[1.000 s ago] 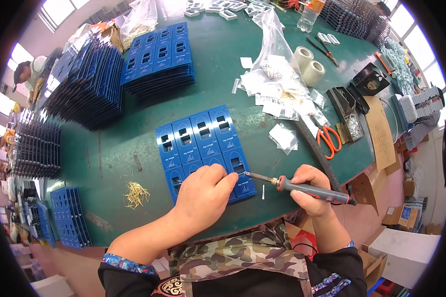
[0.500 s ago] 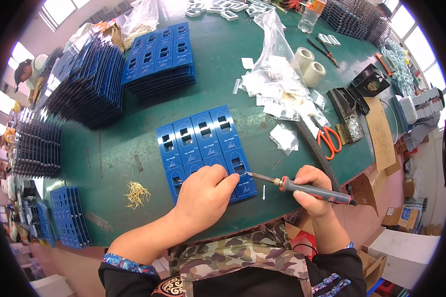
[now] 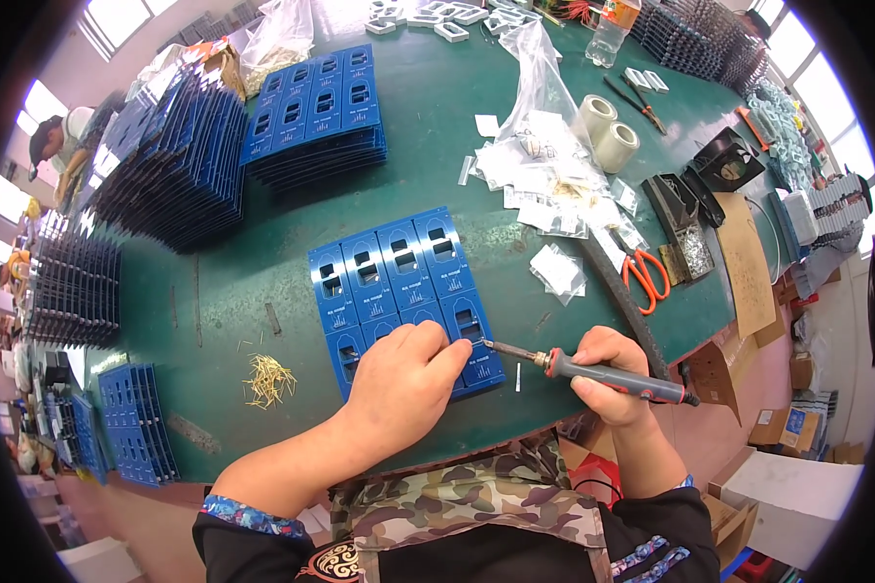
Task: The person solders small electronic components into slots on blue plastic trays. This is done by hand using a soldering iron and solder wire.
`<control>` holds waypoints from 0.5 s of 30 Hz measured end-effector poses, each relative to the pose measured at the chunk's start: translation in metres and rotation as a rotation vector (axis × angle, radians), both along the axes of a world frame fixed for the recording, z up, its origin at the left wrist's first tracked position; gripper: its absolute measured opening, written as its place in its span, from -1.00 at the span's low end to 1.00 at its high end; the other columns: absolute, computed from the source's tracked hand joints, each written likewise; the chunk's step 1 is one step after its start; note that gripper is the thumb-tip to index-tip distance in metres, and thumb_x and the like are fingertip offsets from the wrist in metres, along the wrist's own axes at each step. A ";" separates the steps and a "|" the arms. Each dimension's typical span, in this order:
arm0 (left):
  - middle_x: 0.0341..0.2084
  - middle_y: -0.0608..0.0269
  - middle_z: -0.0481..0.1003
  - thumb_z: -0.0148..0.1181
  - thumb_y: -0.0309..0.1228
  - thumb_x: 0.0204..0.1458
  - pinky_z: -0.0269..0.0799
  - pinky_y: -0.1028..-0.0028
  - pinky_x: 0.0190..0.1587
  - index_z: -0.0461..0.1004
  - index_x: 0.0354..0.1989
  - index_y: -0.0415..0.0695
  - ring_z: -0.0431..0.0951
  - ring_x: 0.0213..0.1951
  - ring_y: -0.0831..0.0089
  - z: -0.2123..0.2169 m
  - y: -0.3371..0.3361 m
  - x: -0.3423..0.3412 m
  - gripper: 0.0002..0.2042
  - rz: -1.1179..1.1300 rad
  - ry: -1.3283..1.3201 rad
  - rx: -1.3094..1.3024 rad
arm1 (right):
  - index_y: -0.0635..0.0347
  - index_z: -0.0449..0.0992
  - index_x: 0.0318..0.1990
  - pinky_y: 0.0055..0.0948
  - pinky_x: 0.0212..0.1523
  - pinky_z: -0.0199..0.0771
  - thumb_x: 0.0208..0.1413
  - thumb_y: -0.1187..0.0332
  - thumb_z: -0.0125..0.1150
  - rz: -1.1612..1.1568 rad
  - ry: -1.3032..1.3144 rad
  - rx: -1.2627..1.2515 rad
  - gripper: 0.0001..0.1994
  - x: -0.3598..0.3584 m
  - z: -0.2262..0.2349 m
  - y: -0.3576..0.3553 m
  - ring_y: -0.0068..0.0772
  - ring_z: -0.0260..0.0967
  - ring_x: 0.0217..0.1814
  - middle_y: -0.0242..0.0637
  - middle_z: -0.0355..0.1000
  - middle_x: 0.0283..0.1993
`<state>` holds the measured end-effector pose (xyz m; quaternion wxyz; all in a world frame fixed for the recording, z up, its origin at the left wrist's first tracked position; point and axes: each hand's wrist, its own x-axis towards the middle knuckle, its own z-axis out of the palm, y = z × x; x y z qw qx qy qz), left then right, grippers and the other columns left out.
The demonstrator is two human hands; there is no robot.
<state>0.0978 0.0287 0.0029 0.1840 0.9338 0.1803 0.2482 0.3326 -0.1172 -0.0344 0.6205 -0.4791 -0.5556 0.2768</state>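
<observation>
A blue circuit board panel (image 3: 417, 284) with two rows of cut-out sections lies flat on the green table. Over its near edge rests my left hand (image 3: 405, 374), fingers closed in a pinch by the right-hand sections; whatever they hold is too small or hidden to make out. My right hand (image 3: 612, 374) grips a grey soldering iron (image 3: 617, 377) from the right. Its metal tip points left and meets the panel beside a cut-out, just right of my left fingertips. Left of the panel lies a loose heap of thin gold-coloured pins (image 3: 270, 381).
Stacks of blue panels (image 3: 311, 107) stand at the far left, with more at the left edge. To the right are small plastic bags (image 3: 554, 185), tape rolls (image 3: 612, 146), orange-handled scissors (image 3: 646, 282), a dark bar (image 3: 622, 306) and a small black fan (image 3: 727, 158).
The soldering iron and my right hand have shifted very slightly left, the tip staying at the same spot on the panel. My left hand holds its place.
</observation>
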 end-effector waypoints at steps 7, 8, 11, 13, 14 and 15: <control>-0.52 0.23 0.38 0.27 -0.59 -0.13 0.35 0.31 -0.49 0.52 -0.29 -0.16 0.43 -0.50 0.23 -0.001 0.000 0.001 -0.81 0.001 -0.004 0.010 | 0.28 0.47 -0.31 -0.46 -0.48 0.24 -0.15 0.54 0.32 0.014 -0.018 0.005 -0.80 0.002 -0.001 0.000 -0.44 0.29 -0.47 -0.23 0.40 -0.44; -0.52 0.23 0.38 0.27 -0.59 -0.13 0.35 0.31 -0.49 0.52 -0.29 -0.16 0.43 -0.50 0.23 -0.001 0.000 0.001 -0.80 0.001 -0.007 0.009 | 0.28 0.47 -0.31 -0.46 -0.48 0.24 -0.15 0.53 0.33 0.014 -0.016 0.004 -0.80 0.002 -0.001 0.000 -0.43 0.29 -0.47 -0.23 0.40 -0.44; -0.52 0.23 0.38 0.27 -0.59 -0.13 0.36 0.31 -0.49 0.53 -0.29 -0.16 0.43 -0.49 0.23 0.000 0.000 0.000 -0.81 0.004 0.013 0.011 | 0.29 0.47 -0.30 -0.47 -0.45 0.24 -0.15 0.54 0.32 0.023 -0.003 -0.009 -0.80 0.001 0.001 0.000 -0.44 0.28 -0.46 -0.25 0.38 -0.44; -0.51 0.22 0.39 0.28 -0.59 -0.12 0.37 0.31 -0.48 0.53 -0.28 -0.15 0.44 -0.48 0.23 0.000 0.000 -0.001 -0.81 0.003 0.004 0.007 | 0.28 0.47 -0.29 -0.48 -0.42 0.24 -0.13 0.53 0.30 0.000 0.054 -0.006 -0.80 0.001 -0.001 -0.004 -0.45 0.27 -0.45 -0.26 0.38 -0.42; -0.51 0.22 0.40 0.28 -0.60 -0.12 0.37 0.31 -0.48 0.53 -0.28 -0.15 0.45 -0.48 0.22 0.000 0.000 -0.002 -0.81 0.003 -0.004 0.003 | 0.28 0.47 -0.28 -0.49 -0.39 0.25 -0.12 0.53 0.29 -0.024 0.113 -0.004 -0.80 0.001 -0.003 -0.006 -0.47 0.26 -0.43 -0.26 0.37 -0.41; -0.51 0.22 0.40 0.28 -0.60 -0.12 0.37 0.31 -0.48 0.53 -0.28 -0.15 0.45 -0.48 0.22 0.002 0.000 -0.003 -0.81 0.001 -0.005 0.002 | 0.26 0.43 -0.28 -0.48 -0.38 0.29 -0.11 0.50 0.25 -0.066 0.196 -0.017 -0.80 0.001 -0.005 -0.008 -0.47 0.24 -0.43 -0.24 0.34 -0.39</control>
